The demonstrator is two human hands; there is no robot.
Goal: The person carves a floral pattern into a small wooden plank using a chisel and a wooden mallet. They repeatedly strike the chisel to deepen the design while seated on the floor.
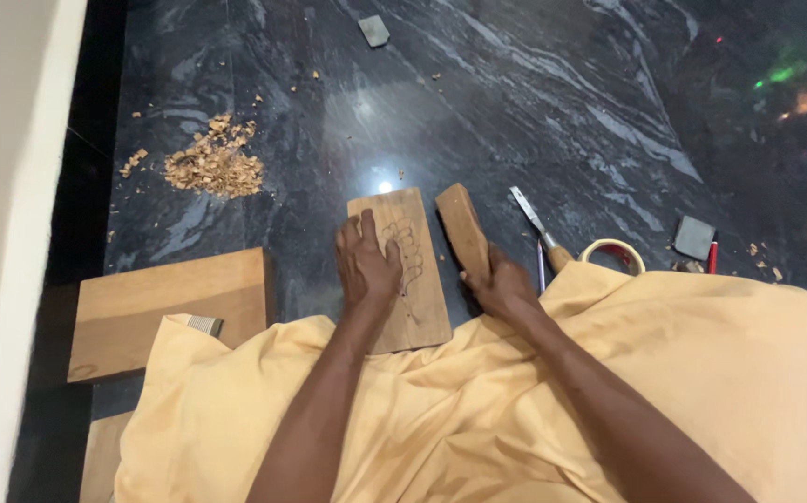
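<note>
A small wooden board with a pencilled outline drawn on it lies on the dark marble floor in front of me. My left hand rests flat on its left half, fingers pointing away from me. My right hand grips the near end of a wooden mallet-like block that slants up to the left just beside the board's right edge. Yellow cloth covers my lap below both arms.
A chisel with a wooden handle, a pencil and a roll of tape lie right of the block. A larger plank lies at left. A heap of wood shavings sits further back. Small grey stones lie around.
</note>
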